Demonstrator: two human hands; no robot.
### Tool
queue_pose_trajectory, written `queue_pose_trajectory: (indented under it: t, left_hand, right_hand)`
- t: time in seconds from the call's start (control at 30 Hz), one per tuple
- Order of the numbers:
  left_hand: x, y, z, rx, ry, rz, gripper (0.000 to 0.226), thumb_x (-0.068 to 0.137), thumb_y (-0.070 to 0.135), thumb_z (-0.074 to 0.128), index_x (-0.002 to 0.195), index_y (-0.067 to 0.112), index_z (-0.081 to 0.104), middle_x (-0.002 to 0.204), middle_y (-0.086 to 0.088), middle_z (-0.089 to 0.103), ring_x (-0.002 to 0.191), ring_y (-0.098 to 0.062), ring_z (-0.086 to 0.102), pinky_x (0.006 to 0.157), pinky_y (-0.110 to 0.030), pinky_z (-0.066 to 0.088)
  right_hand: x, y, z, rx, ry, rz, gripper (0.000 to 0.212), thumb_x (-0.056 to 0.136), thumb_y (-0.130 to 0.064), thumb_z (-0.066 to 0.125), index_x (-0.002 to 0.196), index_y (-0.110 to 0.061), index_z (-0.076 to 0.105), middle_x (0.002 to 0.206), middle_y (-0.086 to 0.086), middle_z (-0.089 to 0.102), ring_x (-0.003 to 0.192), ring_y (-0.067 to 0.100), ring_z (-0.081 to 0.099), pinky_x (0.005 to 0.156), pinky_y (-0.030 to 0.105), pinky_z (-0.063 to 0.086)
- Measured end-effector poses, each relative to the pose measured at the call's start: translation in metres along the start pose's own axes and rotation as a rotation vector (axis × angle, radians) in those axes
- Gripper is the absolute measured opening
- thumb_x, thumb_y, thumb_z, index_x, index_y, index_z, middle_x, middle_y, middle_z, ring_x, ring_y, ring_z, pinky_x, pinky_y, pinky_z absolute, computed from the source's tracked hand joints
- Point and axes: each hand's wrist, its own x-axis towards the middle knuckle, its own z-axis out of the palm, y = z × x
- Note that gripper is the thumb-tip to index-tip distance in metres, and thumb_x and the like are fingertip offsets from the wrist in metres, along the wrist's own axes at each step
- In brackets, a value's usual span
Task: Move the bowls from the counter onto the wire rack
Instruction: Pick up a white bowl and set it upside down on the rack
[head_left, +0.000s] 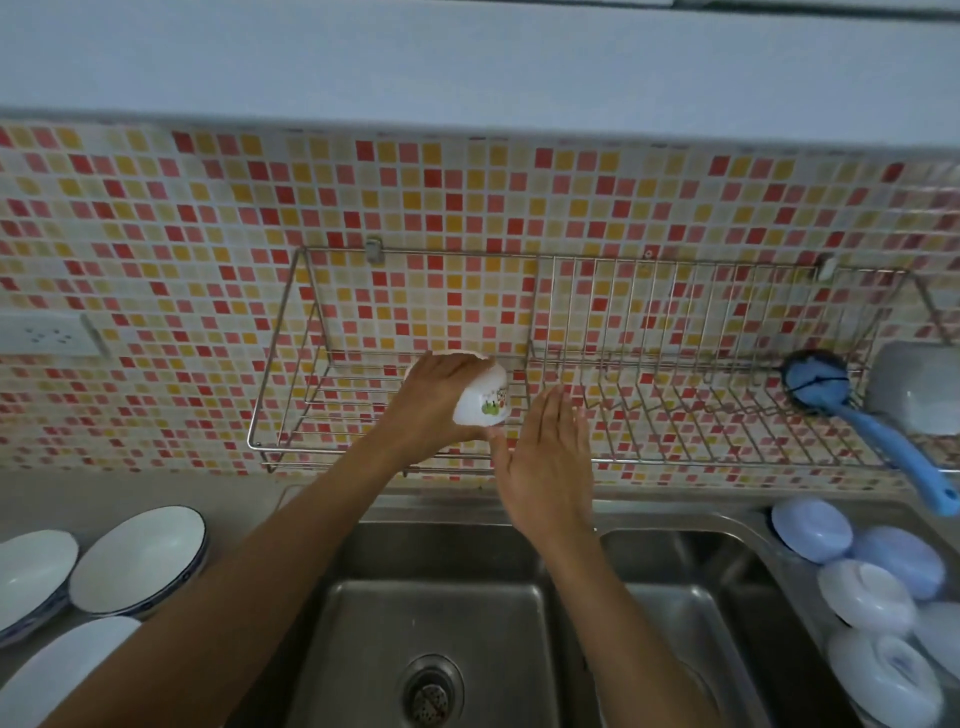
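The left hand (441, 400) has its grip closed round a small white ceramic bowl with a green and red printed picture (485, 397), fingers over its far rim and palm against its side; the bowl is tipped on its side inside the left compartment of the wall-mounted steel wire rack (363, 457), its base pointing towards the right hand; whether it touches the wires I cannot tell. The right hand (545, 462) is flat and open, fingers together, holding nothing; it hovers just beside the bowl, in front of the rack's front rail. On the rack's slotted right side lies a blue long-handled dish brush (852, 410), its handle sticking out over the front; beside it sits a grey cup (919, 389). On the table to the left lie wide white bowls with dark blue rims (140, 558), some stacked; to the right of the stainless double sink (436, 634), pale blue and white plastic bowls (867, 592) lie upside down together.
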Motion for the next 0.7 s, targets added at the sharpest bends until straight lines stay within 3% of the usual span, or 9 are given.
queue_pose_trajectory:
  t: [0.23, 0.5, 0.7]
  left_hand:
    - [0.001, -0.006, 0.007, 0.055, -0.015, 0.042, 0.087, 0.062, 0.048, 0.081, 0.137, 0.021, 0.045, 0.137, -0.008, 0.049, 0.125, -0.031, 0.042, 0.106, -0.047, 0.029]
    - [-0.010, -0.013, 0.010, -0.177, -0.031, -0.065, 0.065, 0.076, 0.034, 0.076, 0.134, 0.025, 0.049, 0.143, -0.002, 0.047, 0.132, -0.024, 0.036, 0.112, -0.036, 0.020]
    - [-0.039, -0.009, -0.002, -0.109, 0.041, -0.153, 0.050, 0.092, 0.034, 0.054, 0.140, 0.025, 0.041, 0.151, -0.001, 0.036, 0.139, -0.022, 0.029, 0.117, -0.043, 0.022]
  right_hand:
    - [0.000, -0.003, 0.000, -0.019, 0.013, 0.017, 0.077, 0.094, -0.053, 0.009, 0.151, -0.002, 0.009, 0.159, 0.018, 0.012, 0.148, 0.028, 0.008, 0.120, 0.039, -0.004]
    - [0.000, -0.005, -0.002, -0.016, -0.009, 0.029, 0.067, 0.098, -0.042, 0.018, 0.151, -0.003, 0.007, 0.160, 0.016, 0.009, 0.148, 0.028, 0.006, 0.121, 0.042, 0.001]
    - [-0.001, -0.004, -0.003, -0.036, 0.015, 0.012, 0.068, 0.099, -0.045, 0.016, 0.151, -0.004, 0.007, 0.160, 0.015, 0.009, 0.149, 0.028, 0.005, 0.117, 0.038, -0.007]
